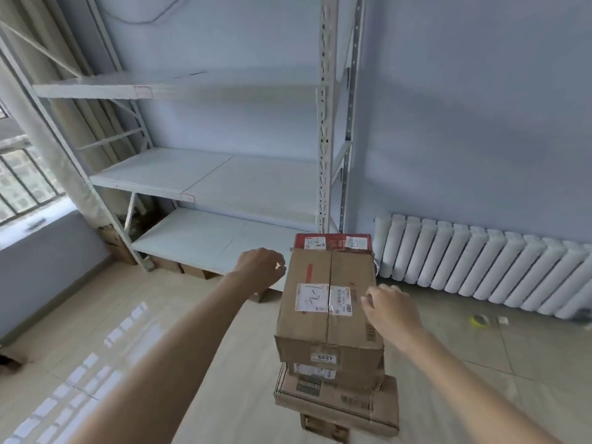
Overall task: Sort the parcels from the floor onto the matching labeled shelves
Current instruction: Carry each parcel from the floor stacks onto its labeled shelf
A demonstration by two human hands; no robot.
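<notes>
A stack of cardboard parcels stands on the floor in front of me. The top parcel (326,302) is a brown box with a white label marked "2-1". Behind it sits a red-topped box (333,242); a flatter box (339,402) lies under it. My left hand (259,267) hovers just left of the top parcel's far corner, fingers loosely curled, holding nothing. My right hand (392,310) hangs at the parcel's right edge, fingers bent, apparently not gripping it. The white metal shelf unit (205,181) stands beyond, with small labels (187,197) on its shelf edges.
A white radiator (480,261) runs along the right wall. A yellow tape roll (479,321) lies on the floor below it. Several cardboard boxes (192,269) sit under the lowest shelf. A window and curtain are at the left.
</notes>
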